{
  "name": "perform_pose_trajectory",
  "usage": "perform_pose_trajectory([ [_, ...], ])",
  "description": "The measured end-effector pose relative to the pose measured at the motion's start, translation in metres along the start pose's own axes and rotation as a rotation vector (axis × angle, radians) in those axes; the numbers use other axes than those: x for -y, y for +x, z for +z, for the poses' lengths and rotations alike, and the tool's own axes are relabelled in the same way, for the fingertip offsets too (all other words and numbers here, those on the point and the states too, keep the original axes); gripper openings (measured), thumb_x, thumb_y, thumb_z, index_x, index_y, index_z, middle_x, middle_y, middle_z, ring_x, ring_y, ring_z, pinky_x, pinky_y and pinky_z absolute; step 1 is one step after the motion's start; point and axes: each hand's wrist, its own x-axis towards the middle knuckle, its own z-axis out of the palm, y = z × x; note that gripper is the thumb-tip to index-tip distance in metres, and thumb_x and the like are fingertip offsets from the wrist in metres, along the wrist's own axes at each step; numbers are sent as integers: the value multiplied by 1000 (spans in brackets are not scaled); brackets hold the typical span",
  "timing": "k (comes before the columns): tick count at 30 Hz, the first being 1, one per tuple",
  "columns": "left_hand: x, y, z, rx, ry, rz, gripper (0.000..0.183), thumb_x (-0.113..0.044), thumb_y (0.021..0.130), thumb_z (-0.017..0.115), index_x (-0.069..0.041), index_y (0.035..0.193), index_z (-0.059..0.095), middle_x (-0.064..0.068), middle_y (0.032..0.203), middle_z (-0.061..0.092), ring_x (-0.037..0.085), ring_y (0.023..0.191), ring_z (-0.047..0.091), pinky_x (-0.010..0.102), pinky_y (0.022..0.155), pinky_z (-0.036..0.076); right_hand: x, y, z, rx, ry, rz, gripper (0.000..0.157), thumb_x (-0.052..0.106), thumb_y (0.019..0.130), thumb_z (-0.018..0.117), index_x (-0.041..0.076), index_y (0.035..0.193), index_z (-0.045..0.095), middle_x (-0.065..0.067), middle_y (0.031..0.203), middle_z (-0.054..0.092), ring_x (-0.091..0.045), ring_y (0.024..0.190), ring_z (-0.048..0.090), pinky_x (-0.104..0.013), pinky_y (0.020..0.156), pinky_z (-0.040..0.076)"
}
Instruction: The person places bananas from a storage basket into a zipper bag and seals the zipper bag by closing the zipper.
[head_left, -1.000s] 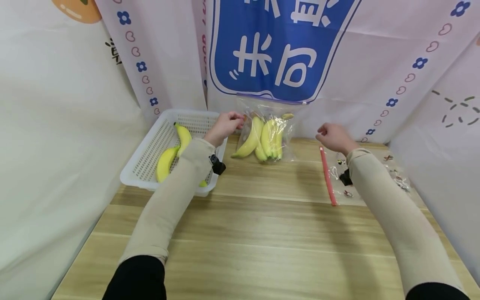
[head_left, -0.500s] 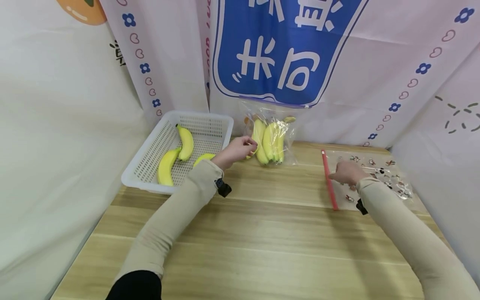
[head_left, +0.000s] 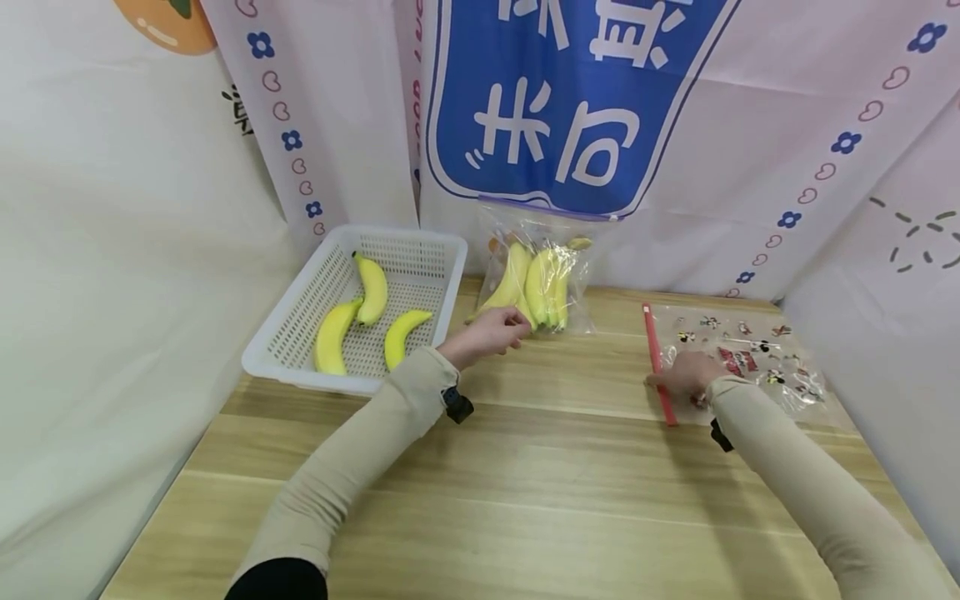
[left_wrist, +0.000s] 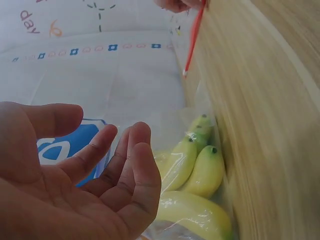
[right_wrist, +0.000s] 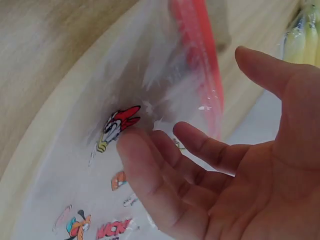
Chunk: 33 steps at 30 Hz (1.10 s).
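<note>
My left hand point(head_left: 491, 335), fingers loosely bent and holding nothing, hovers in front of a clear zip bag point(head_left: 498, 221). Several yellow bananas point(head_left: 538, 287) stand inside this bag, which has a purple zip and leans against the back cloth. On the right, my right hand point(head_left: 686, 373) is over a flat clear bag point(head_left: 795, 358) with a red zip strip point(head_left: 652, 337) and printed cartoon figures. The right wrist view shows the fingertips point(right_wrist: 132, 145) close to the film, thumb apart; whether they touch it I cannot tell.
A white perforated basket point(head_left: 262, 358) stands at the left with three bananas point(head_left: 403, 333) in it. Printed cloth point(head_left: 750, 125) hangs behind the wooden table point(head_left: 540, 500) and along its sides.
My left hand has come from the left top of the banana bag down and right, to its front. My right hand has dropped from above the red-zip bag down to it.
</note>
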Motion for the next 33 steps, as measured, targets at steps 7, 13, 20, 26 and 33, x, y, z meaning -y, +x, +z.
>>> perform_pose_trajectory([
  [7, 7, 1, 8, 25, -71, -11, 26, -22, 99, 50, -3, 114, 55, 15, 116, 56, 31, 105, 57, 41, 87, 48, 1, 11, 4, -5, -25, -14, 41, 41, 90, 54, 10, 66, 49, -4, 60, 48, -14, 51, 46, -26, 47, 38],
  [13, 10, 3, 11, 38, -86, -12, 27, -23, 99, 50, -2, 114, 56, 19, 118, 56, 29, 103, 58, 44, 90, 47, 7, 18, 8, 18, 50, -47, 19, 17, 86, 46, 4, 72, 49, -7, 59, 50, -10, 41, 46, -21, 37, 41],
  [20, 16, 6, 12, 59, -118, -5, 28, -22, 100, 49, 0, 116, 55, 22, 121, 55, 29, 105, 58, 43, 91, 47, 12, 13, 9, -29, 84, -76, 14, 11, 83, 49, 4, 70, 51, -9, 61, 52, -15, 45, 51, -25, 40, 45],
  [26, 20, 14, 16, 60, -172, -19, 29, -22, 100, 48, 1, 117, 54, 23, 120, 55, 28, 103, 58, 38, 90, 48, 17, 3, 9, -92, 77, -167, 16, 12, 84, 51, 7, 69, 52, -5, 59, 54, -15, 48, 51, -26, 43, 43],
  [33, 25, 26, 22, 73, -203, -14, 32, -22, 100, 48, 3, 120, 55, 25, 122, 54, 28, 105, 58, 36, 88, 49, 41, -14, 9, -149, 117, -239, 14, 13, 89, 49, 3, 79, 49, -7, 63, 55, -16, 50, 50, -28, 45, 42],
])
